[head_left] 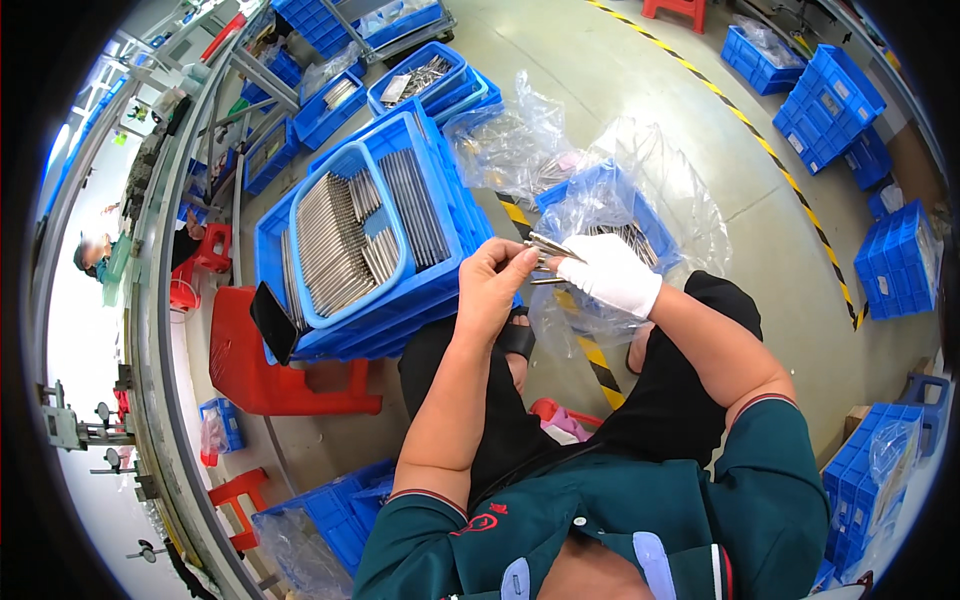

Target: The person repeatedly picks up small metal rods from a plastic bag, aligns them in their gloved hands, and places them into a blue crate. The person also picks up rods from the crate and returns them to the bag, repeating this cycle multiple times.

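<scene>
Steel rods, a thin bundle, sit pinched between the bare left hand and the white-gloved right hand, fingers of both clamped on them above the lap. Just beyond lies a bag-lined blue crate, within easy reach; to the left, a blue tray keeps sorted rods in neat rows.

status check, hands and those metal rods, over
Left hand bare, right hand gloved, both shut on thin metal rods. Held over plastic-lined blue bin. Nothing between them.

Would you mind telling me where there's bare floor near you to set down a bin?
Bare concrete floor lies to the right, between the plastic-lined blue bin and the striped floor line. It is crowded on the left: stacked blue crates on a red stool. Both hands, left and right, hold thin metal rods.
</scene>
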{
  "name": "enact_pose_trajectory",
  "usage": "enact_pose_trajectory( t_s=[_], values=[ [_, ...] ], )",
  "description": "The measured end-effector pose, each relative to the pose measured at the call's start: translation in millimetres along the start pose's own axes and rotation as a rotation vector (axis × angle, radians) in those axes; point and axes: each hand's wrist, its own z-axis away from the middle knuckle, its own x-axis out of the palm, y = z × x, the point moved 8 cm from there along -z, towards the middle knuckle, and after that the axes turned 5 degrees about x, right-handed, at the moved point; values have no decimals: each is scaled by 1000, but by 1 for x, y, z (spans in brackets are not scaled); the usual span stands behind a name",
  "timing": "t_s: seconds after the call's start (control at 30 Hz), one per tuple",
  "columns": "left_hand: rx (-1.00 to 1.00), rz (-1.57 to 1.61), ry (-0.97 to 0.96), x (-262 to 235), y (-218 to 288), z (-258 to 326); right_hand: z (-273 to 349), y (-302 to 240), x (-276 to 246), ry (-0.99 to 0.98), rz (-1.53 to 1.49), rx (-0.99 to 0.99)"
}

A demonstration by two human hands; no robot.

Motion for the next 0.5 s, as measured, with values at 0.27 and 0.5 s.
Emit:
enact_pose_trajectory(
  t_s=[0.27,0.5],
  values=[
    [-11,101,52,-6,5,0,-1,9,2,-183,-160,149],
    [-41,65,-48,-3,5,0,0,4,4,-224,-100,85]
  ],
)
